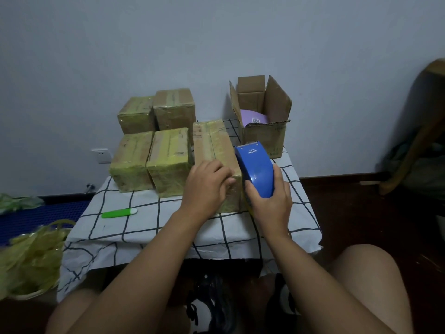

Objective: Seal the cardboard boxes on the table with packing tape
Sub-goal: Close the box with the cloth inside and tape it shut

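Note:
A taped cardboard box (pixel 212 143) lies lengthways in the middle of the small table (pixel 144 227). My left hand (pixel 207 186) rests on its near top end, fingers bent over the right edge. My right hand (pixel 269 201) grips a blue tape dispenser (pixel 255 167) held against the box's right side. Several boxes wrapped in yellowish tape stand to the left: two in front (pixel 131 160) (pixel 168 160), two behind (pixel 137 114) (pixel 174 108). An open cardboard box (pixel 265 133) with raised flaps and a purple item inside stands at the back right.
A green and white utility knife (pixel 119 213) lies on the checked tablecloth at the near left. A heap of yellowish tape scraps (pixel 31 259) sits in a bin at the lower left. A wooden chair (pixel 414 131) stands at the right. My knees are below the table.

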Available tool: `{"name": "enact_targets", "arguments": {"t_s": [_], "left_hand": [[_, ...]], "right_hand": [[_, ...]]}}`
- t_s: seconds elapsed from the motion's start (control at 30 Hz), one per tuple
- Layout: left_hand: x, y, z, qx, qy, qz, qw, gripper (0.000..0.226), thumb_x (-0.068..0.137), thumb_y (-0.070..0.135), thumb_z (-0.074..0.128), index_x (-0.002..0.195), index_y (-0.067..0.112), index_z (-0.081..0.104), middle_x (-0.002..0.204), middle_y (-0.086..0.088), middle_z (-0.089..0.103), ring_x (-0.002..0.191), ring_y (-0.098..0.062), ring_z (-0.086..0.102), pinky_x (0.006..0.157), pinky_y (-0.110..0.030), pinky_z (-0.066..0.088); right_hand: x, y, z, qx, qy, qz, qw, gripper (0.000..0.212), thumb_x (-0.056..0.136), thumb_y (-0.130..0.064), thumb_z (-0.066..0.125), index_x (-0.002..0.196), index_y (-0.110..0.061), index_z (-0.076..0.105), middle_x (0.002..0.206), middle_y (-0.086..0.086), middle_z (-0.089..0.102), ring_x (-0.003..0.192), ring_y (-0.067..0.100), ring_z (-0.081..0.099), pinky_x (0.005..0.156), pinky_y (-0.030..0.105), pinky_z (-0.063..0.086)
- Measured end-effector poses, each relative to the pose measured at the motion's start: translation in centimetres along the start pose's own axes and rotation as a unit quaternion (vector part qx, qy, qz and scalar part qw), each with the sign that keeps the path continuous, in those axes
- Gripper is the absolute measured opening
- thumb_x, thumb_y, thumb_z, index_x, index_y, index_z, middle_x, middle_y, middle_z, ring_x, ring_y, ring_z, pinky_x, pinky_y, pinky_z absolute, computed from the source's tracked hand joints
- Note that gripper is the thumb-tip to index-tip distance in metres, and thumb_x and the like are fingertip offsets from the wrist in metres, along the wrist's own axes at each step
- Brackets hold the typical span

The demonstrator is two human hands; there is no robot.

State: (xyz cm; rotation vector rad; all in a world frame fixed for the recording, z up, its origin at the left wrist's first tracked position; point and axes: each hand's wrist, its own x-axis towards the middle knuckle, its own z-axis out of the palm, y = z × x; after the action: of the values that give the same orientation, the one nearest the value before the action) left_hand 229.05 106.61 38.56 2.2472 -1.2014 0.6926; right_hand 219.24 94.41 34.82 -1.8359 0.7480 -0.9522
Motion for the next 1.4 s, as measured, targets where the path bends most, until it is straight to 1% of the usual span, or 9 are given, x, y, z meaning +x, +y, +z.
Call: {"name": "enact_targets", "arguments": {"t_s": [0.13, 0.33, 0.57, 0.7, 0.8, 1.0, 1.2, 1.3, 1.4], "left_hand": [[0.0, 0.4, 0.2, -0.002, 0.019, -0.011, 1.0, 0.021, 0.089, 0.028, 0.051, 0.08, 0.013, 0.062, 0.076, 0.001, 0.053, 0.075, -0.024, 0.05, 0.064, -0.032, 0.034], [-1.9, 1.2, -2.6, 0.027, 0.029, 0.03, 0.999, 0.018, 0.091, 0.024, 0.051, 0.082, 0.012, 0.061, 0.08, 0.0, 0.053, 0.077, -0.021, 0.046, 0.066, -0.027, 0.02], [-2.9, 2.2, -3.8, 0.045, -0.05, 0.046, 0.997, 0.028, 0.091, 0.045, 0.053, 0.1, 0.022, 0.066, 0.1, 0.002, 0.057, 0.087, -0.018, 0.05, 0.071, -0.031, 0.038], [-2.1, 3.0, -2.4, 0.064, -0.018, 0.086, 0.994, 0.024, 0.092, 0.033, 0.051, 0.081, 0.014, 0.062, 0.081, -0.001, 0.056, 0.074, -0.023, 0.045, 0.061, -0.036, 0.041], [-2.2, 4.1, -2.2, 0.084, -0.005, 0.089, 0.992, 0.022, 0.092, 0.031, 0.052, 0.081, 0.015, 0.063, 0.076, 0.001, 0.055, 0.071, -0.022, 0.046, 0.061, -0.033, 0.036], [-2.8, 3.7, -4.1, 0.041, -0.065, 0.052, 0.996, 0.04, 0.092, 0.044, 0.045, 0.109, 0.018, 0.07, 0.106, 0.003, 0.067, 0.096, -0.019, 0.059, 0.081, -0.035, 0.048], [-3.5, 2.8, -3.9, 0.036, -0.022, 0.061, 0.997, 0.026, 0.091, 0.029, 0.054, 0.092, 0.014, 0.075, 0.09, 0.004, 0.069, 0.077, -0.02, 0.062, 0.064, -0.027, 0.04], [-2.7, 3.1, -4.6, 0.03, -0.069, 0.058, 0.996, 0.03, 0.093, 0.037, 0.053, 0.1, 0.019, 0.076, 0.098, 0.008, 0.07, 0.087, -0.017, 0.062, 0.072, -0.027, 0.038], [-0.8, 2.6, -6.0, -0.066, -0.158, -0.025, 0.985, 0.038, 0.096, 0.049, 0.049, 0.118, 0.025, 0.069, 0.117, 0.01, 0.065, 0.107, -0.009, 0.053, 0.091, -0.033, 0.041]], "right_hand": [[0.1, 0.1, -0.1, 0.004, 0.0, 0.004, 1.0, 0.08, 0.081, -0.043, 0.076, 0.15, -0.03, 0.039, 0.113, 0.002, 0.052, 0.098, 0.017, 0.052, 0.079, 0.031, 0.045], [0.2, 0.1, -0.5, 0.016, -0.005, 0.011, 1.0, 0.077, 0.082, -0.04, 0.077, 0.149, -0.032, 0.04, 0.113, 0.0, 0.051, 0.098, 0.014, 0.05, 0.079, 0.028, 0.04], [0.2, -0.3, -0.5, 0.011, -0.002, 0.009, 1.0, 0.073, 0.084, -0.04, 0.076, 0.148, -0.031, 0.042, 0.11, -0.001, 0.048, 0.094, 0.012, 0.044, 0.081, 0.027, 0.036], [0.2, -0.4, -0.7, 0.006, -0.01, 0.007, 1.0, 0.075, 0.084, -0.041, 0.075, 0.149, -0.03, 0.04, 0.109, -0.002, 0.047, 0.095, 0.013, 0.045, 0.081, 0.028, 0.037], [0.3, -0.4, -0.8, 0.017, -0.015, 0.016, 1.0, 0.076, 0.084, -0.042, 0.075, 0.15, -0.031, 0.039, 0.109, -0.002, 0.047, 0.096, 0.013, 0.046, 0.082, 0.028, 0.038], [0.6, -0.3, -1.3, 0.033, -0.018, 0.018, 0.999, 0.073, 0.085, -0.042, 0.074, 0.149, -0.03, 0.04, 0.111, -0.007, 0.045, 0.1, 0.01, 0.045, 0.083, 0.027, 0.036], [1.0, -0.4, -1.3, 0.033, -0.031, 0.02, 0.999, 0.073, 0.086, -0.041, 0.074, 0.15, -0.028, 0.041, 0.114, -0.008, 0.044, 0.103, 0.009, 0.044, 0.086, 0.026, 0.037], [2.0, -0.3, -1.3, 0.037, -0.028, 0.018, 0.999, 0.073, 0.084, -0.045, 0.075, 0.148, -0.025, 0.044, 0.119, -0.006, 0.05, 0.113, 0.016, 0.05, 0.093, 0.034, 0.046], [3.1, 0.0, -1.7, 0.03, -0.019, 0.009, 0.999, 0.074, 0.084, -0.043, 0.075, 0.149, -0.025, 0.044, 0.121, -0.005, 0.05, 0.112, 0.013, 0.048, 0.092, 0.031, 0.043]]}}
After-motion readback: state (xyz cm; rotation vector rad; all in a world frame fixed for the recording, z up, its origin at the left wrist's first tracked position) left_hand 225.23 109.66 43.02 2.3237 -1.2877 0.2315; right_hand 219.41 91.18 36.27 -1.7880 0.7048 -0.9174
